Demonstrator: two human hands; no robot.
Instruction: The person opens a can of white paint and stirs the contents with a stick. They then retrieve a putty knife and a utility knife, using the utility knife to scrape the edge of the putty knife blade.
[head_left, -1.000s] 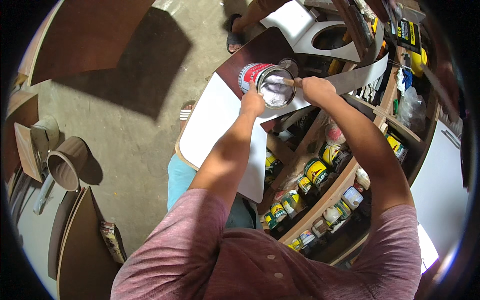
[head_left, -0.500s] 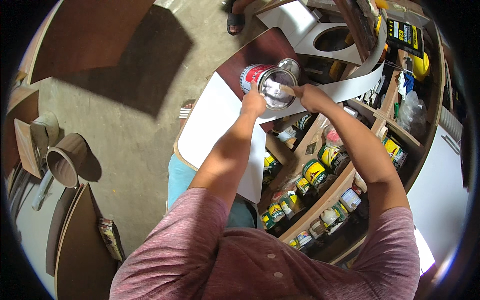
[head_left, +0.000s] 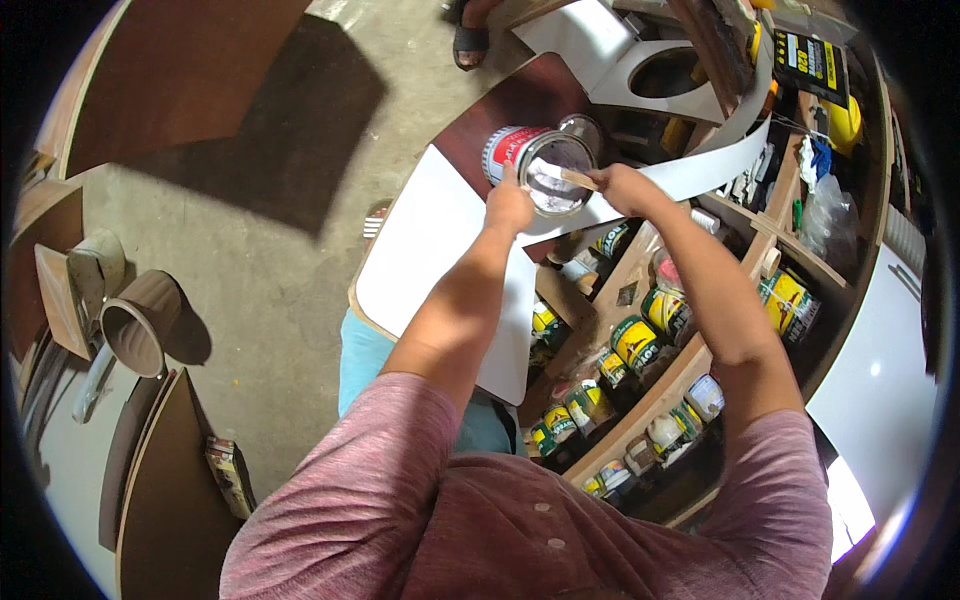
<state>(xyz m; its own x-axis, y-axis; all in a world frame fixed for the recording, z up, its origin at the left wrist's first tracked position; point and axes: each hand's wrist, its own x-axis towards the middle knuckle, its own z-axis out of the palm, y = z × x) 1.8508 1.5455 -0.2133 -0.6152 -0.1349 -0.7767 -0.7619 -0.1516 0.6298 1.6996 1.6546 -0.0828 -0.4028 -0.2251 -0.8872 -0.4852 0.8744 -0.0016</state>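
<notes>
An open metal can (head_left: pixel 507 152) with a red and white label lies tilted with its mouth toward me, on a board of dark red and white panels. Whitish-grey paste shows inside it. My left hand (head_left: pixel 510 205) grips the can at its near left side, thumb up along the rim. In my right hand (head_left: pixel 625 190) is a flat wooden stick (head_left: pixel 578 179), its far end in the can's mouth against the pale paste. A round metal lid (head_left: pixel 580 128) lies just behind the can.
A wooden shelf unit (head_left: pixel 690 350) on the right holds several green and yellow cans (head_left: pixel 635 343). A curved white strip (head_left: pixel 710 160) crosses above it. A brown bucket (head_left: pixel 140 325) and leaning boards (head_left: pixel 165 490) stand at left. Another person's sandalled foot (head_left: pixel 470 45) is at the top.
More of the wooden stick shows, and the paste in the can has shifted, with more of the dark inner wall visible. My left hand stays on the can. The whole view has shifted slightly.
</notes>
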